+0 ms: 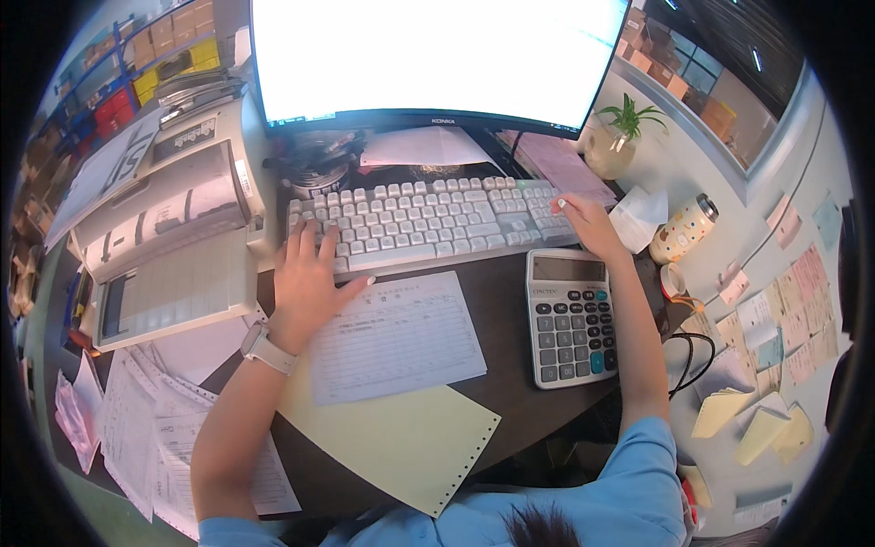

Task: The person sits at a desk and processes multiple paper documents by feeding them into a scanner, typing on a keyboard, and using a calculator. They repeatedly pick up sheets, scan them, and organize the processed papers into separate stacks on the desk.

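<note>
My left hand (307, 279) rests on the left end of a white keyboard (419, 221), fingers spread over the keys and thumb stretched out to the right above a printed form (396, 342). Over the number keys at the keyboard's right end is my right hand (588, 223), its fingers bent and holding nothing that I can see. A grey desk calculator (570, 319) lies beside my right forearm. Under the printed form sits a yellow sheet with punched edges (401, 438). A lit monitor (437, 55) stands behind the keyboard, its screen washed out to white.
A beige printer (182, 237) stands at the left, with loose papers (173, 428) in front of it. To the right are a potted plant (611, 150), a patterned bottle (684, 231) and a wall with pinned notes (775, 319). Shelves with boxes (155, 55) fill the far left.
</note>
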